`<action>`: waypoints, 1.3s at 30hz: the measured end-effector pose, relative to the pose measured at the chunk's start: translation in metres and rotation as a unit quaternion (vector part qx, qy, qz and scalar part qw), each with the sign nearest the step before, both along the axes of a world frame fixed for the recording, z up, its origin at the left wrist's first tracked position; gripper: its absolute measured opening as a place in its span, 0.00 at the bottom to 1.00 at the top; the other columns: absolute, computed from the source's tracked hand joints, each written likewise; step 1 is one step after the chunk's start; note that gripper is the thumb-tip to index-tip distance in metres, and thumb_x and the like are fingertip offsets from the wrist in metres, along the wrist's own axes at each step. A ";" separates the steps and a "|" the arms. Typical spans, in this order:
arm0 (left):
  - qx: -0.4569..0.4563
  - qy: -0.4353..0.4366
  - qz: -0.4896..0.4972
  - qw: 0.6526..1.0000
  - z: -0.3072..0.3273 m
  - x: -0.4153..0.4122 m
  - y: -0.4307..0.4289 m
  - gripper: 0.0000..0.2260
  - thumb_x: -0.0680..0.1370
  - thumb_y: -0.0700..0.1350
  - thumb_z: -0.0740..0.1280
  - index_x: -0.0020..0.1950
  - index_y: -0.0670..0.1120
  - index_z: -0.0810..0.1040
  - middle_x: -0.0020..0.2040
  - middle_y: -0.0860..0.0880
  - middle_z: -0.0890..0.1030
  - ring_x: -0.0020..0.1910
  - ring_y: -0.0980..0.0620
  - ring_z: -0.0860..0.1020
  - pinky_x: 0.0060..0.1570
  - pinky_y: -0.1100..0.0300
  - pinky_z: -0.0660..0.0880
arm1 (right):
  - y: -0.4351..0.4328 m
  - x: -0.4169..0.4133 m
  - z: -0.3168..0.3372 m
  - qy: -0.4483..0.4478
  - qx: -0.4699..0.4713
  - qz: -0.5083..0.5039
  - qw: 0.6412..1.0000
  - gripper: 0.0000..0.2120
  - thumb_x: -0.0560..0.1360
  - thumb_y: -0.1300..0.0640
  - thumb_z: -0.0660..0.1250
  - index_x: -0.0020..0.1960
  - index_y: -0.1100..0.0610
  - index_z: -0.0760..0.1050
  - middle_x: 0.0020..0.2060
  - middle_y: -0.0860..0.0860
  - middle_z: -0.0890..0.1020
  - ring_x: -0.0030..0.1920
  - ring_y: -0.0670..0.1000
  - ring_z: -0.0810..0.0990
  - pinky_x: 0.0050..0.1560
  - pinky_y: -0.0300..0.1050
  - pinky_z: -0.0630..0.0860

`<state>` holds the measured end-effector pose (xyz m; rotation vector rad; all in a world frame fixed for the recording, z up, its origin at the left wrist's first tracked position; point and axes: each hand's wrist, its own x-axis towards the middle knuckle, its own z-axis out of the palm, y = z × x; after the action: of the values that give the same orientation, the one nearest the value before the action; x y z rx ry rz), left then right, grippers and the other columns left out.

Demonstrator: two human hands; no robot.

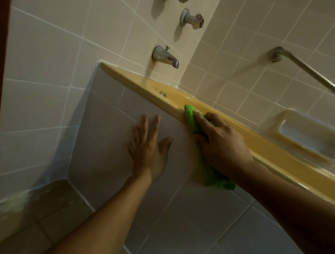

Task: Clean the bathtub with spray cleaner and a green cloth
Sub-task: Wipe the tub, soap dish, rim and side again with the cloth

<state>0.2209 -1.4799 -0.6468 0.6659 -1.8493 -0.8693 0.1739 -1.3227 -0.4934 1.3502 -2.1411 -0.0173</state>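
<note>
My right hand (220, 143) clamps the green cloth (190, 118) on the yellow bathtub rim (138, 82), mid-frame; cloth runs lengthwise toward lower right. My left hand (148, 145) lies spread flat on the tiled tub front (109, 108).

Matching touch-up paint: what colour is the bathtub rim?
The bathtub rim is mustard yellow; head view.
</note>
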 end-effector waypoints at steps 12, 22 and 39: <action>0.165 0.022 0.014 0.986 -0.055 -0.012 -0.023 0.32 0.80 0.71 0.49 0.78 0.69 0.34 0.81 0.59 0.31 0.82 0.52 0.35 0.74 0.28 0.50 | -0.080 -0.006 0.010 0.005 0.051 0.039 0.998 0.31 0.83 0.41 0.56 0.82 0.42 0.49 0.76 0.48 0.63 0.67 0.57 0.73 0.60 0.50 0.75; 0.193 0.038 0.038 0.980 -0.083 -0.024 -0.039 0.38 0.66 0.82 0.34 0.74 0.74 0.31 0.79 0.63 0.28 0.78 0.54 0.27 0.71 0.26 0.41 | -0.141 0.003 0.009 0.058 0.053 0.080 0.994 0.30 0.83 0.45 0.59 0.82 0.45 0.55 0.75 0.49 0.65 0.67 0.59 0.73 0.62 0.52 0.73; 0.184 0.057 0.007 0.981 -0.087 -0.002 -0.061 0.36 0.74 0.78 0.48 0.78 0.73 0.36 0.79 0.66 0.29 0.81 0.53 0.31 0.70 0.25 0.50 | -0.271 0.027 0.007 0.081 0.036 0.107 0.990 0.28 0.83 0.49 0.60 0.81 0.49 0.59 0.70 0.55 0.72 0.63 0.63 0.75 0.59 0.55 0.74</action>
<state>0.2185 -1.5414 -0.7334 0.8360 -1.5936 -1.2320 0.2008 -1.5940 -0.4863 1.5580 -1.8702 -0.1150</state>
